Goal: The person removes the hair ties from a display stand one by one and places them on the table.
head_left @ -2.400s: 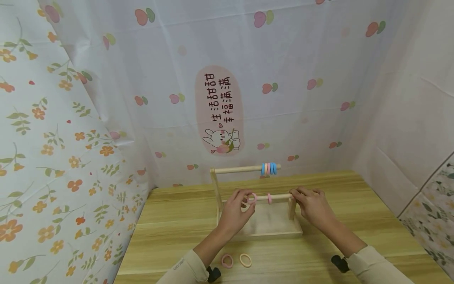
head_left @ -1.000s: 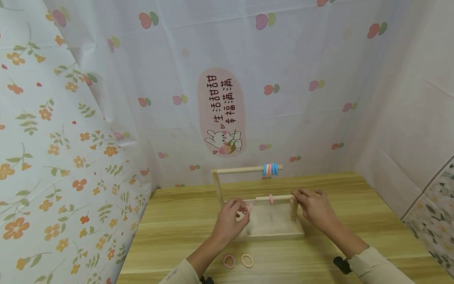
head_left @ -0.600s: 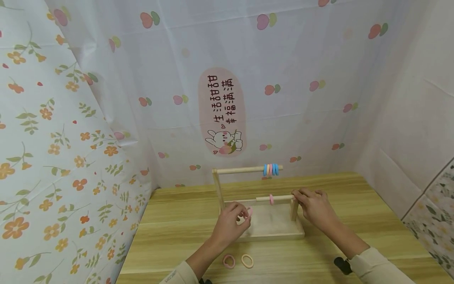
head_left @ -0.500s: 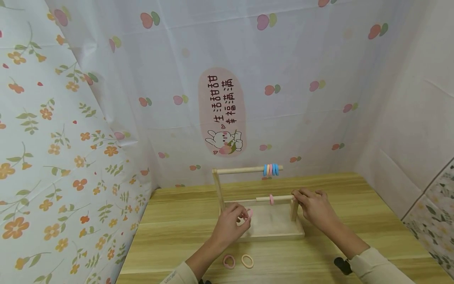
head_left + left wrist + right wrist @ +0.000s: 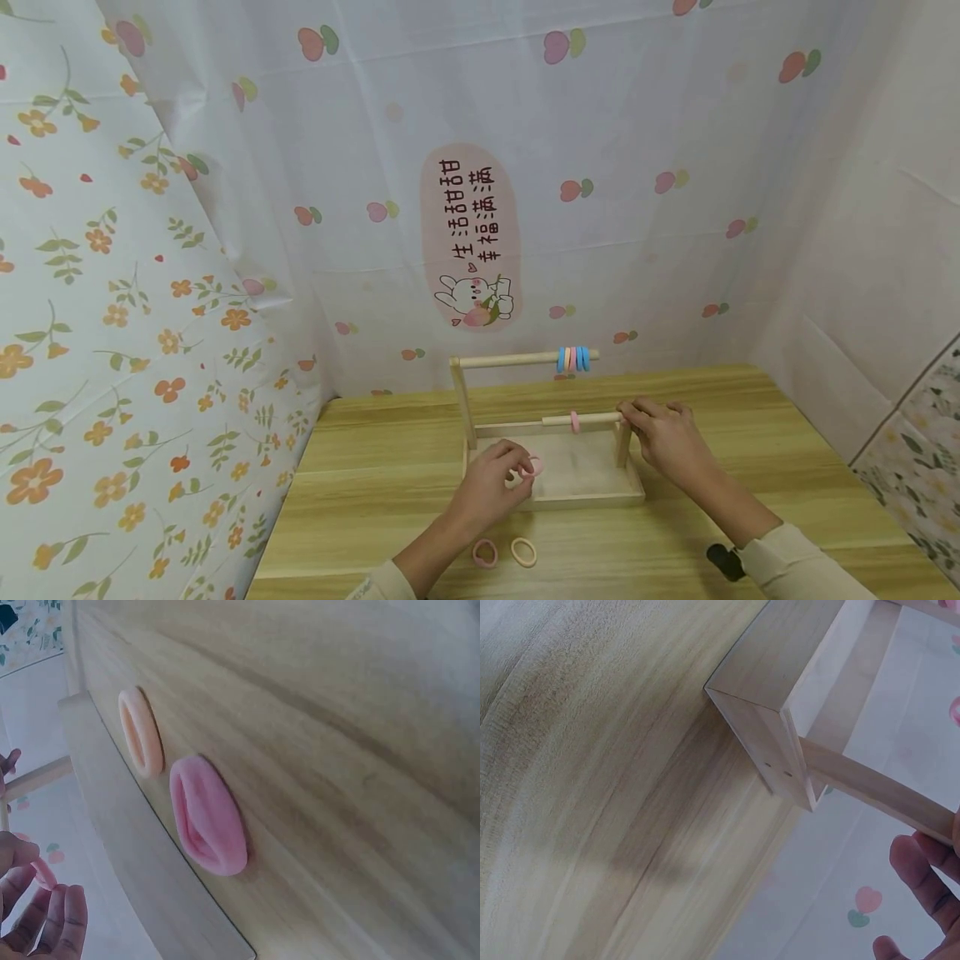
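Note:
My left hand [image 5: 491, 485] pinches a pink hair tie [image 5: 536, 466] above the tray of a wooden rack [image 5: 581, 502]. In the left wrist view, that hair tie [image 5: 45, 874] sits between thumb and fingertips. The rack's lower rod [image 5: 600, 417] carries one pink hair tie [image 5: 575, 422], and its left end is free. With my right hand [image 5: 667, 437] I grip the top of the short right post [image 5: 623, 446]; the right wrist view shows fingers [image 5: 922, 881] at the post's end. Several blue, cream and pink hair ties [image 5: 573, 359] hang on the upper rod [image 5: 506, 360].
On the wooden table [image 5: 360, 483], in front of the rack, lie a darker pink hair tie [image 5: 484, 553] and a cream hair tie [image 5: 523, 552]. Patterned curtains [image 5: 375, 108] stand behind and at both sides. A black wrist device [image 5: 724, 562] shows by the right sleeve.
My left hand has drawn the pink hair tie away from the lower rod's left end and lowered it over the tray, turning it flatter. The right hand keeps its place on the post.

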The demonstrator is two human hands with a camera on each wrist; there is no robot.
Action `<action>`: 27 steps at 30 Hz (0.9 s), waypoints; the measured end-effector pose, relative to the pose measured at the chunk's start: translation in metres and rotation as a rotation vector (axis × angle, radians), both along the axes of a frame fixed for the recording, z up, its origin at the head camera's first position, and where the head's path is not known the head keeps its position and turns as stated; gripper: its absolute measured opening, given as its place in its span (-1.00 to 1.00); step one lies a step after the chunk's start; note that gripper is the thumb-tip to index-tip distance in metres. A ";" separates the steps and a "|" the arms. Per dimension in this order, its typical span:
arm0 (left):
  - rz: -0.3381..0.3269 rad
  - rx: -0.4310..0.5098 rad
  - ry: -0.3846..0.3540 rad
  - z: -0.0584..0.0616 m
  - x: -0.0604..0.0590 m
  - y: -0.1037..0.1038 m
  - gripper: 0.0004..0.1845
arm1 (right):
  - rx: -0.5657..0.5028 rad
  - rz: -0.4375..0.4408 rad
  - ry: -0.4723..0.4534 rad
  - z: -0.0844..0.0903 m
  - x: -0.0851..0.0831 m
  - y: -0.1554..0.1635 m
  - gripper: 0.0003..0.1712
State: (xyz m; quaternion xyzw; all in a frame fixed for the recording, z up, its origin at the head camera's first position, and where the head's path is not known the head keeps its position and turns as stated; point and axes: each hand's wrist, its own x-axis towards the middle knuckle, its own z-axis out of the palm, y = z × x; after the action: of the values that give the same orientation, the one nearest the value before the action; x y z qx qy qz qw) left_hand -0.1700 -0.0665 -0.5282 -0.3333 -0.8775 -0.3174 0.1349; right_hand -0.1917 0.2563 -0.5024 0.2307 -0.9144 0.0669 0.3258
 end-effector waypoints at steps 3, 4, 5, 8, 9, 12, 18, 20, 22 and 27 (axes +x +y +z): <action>-0.018 -0.015 0.038 -0.003 0.003 0.002 -0.90 | -0.006 -0.003 -0.012 0.000 0.001 0.000 -0.73; -0.026 -0.023 0.052 -0.004 0.004 0.003 -0.90 | -0.009 -0.005 -0.016 0.000 0.001 0.000 -0.72; -0.035 -0.029 0.059 -0.005 0.004 0.003 -0.90 | -0.013 -0.004 -0.020 0.000 0.001 0.000 -0.72; -0.061 -0.041 0.056 -0.007 0.007 0.005 -0.90 | -0.019 -0.002 -0.022 0.000 0.002 0.000 -0.70; -0.066 -0.049 0.058 -0.007 0.007 0.006 -0.90 | -0.020 0.000 -0.021 0.000 0.002 0.000 -0.70; -0.085 -0.064 0.053 -0.008 0.008 0.007 -0.90 | -0.016 -0.003 -0.015 0.001 0.002 -0.001 -0.71; -0.153 -0.081 0.070 -0.007 0.011 0.008 -0.92 | -0.006 -0.005 -0.005 0.001 0.002 -0.001 -0.74; -0.167 -0.095 0.077 -0.008 0.011 0.008 -0.93 | -0.010 -0.004 -0.008 0.001 0.002 -0.001 -0.73; -0.171 -0.120 0.088 -0.009 0.011 0.009 -0.93 | -0.011 -0.006 -0.011 0.001 0.001 -0.001 -0.72; -0.175 -0.158 0.090 -0.011 0.013 0.012 -0.91 | 0.000 -0.008 -0.002 0.000 0.000 0.000 -0.74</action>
State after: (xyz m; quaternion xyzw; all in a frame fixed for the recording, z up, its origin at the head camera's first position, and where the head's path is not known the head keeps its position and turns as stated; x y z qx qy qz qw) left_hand -0.1568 -0.0549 -0.5390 -0.4320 -0.8605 -0.2423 0.1194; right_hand -0.1918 0.2562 -0.5029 0.2271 -0.9156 0.0659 0.3251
